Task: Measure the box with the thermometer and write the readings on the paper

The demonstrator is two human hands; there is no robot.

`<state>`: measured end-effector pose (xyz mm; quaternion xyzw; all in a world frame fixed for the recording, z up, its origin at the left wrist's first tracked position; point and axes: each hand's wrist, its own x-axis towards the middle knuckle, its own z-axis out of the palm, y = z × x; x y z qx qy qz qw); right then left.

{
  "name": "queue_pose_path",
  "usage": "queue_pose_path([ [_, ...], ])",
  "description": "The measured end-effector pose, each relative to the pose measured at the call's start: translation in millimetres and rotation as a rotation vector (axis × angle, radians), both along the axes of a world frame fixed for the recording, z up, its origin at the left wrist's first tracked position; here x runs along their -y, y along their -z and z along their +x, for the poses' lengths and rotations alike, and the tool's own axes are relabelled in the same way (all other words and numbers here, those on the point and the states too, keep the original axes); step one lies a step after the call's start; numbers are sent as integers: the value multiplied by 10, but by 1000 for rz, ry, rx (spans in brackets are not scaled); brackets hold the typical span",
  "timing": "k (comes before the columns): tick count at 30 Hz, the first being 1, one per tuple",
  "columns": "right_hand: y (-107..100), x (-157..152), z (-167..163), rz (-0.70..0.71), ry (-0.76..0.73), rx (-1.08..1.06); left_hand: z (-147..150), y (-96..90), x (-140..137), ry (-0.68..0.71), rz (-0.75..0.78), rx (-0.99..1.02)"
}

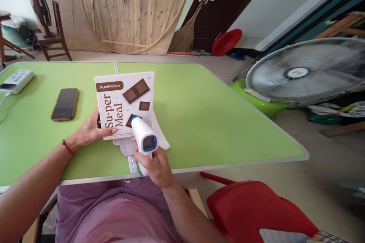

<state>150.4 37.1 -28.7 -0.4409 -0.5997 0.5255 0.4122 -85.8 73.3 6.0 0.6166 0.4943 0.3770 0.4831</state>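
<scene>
My left hand [92, 129] grips the lower left corner of a white box [137, 112] printed "NutriMotion Su-per Meal" with pictures of chocolate pieces, its thumb lying across the front. The box stands tilted above the green table [199, 121]. My right hand [155, 165] is wrapped round the handle of a white and blue infrared thermometer [145, 134]. Its blue-ringed front end points at the lower right of the box, and its small dark screen faces me. Under the box lie papers [161, 136], partly hidden by it and by the thermometer.
A phone [65, 104] in a brown case lies left on the table, with a white power bank [18, 81] and cable farther left. A red chair [251, 209] stands at the near right. Beyond the table's right edge is a large fan [273, 79].
</scene>
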Motion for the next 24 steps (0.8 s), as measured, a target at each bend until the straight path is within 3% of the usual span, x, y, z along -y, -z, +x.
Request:
queue_pose_path([
  [24, -45, 6, -8, 5, -19, 19, -2, 8, -3, 5, 21, 9],
])
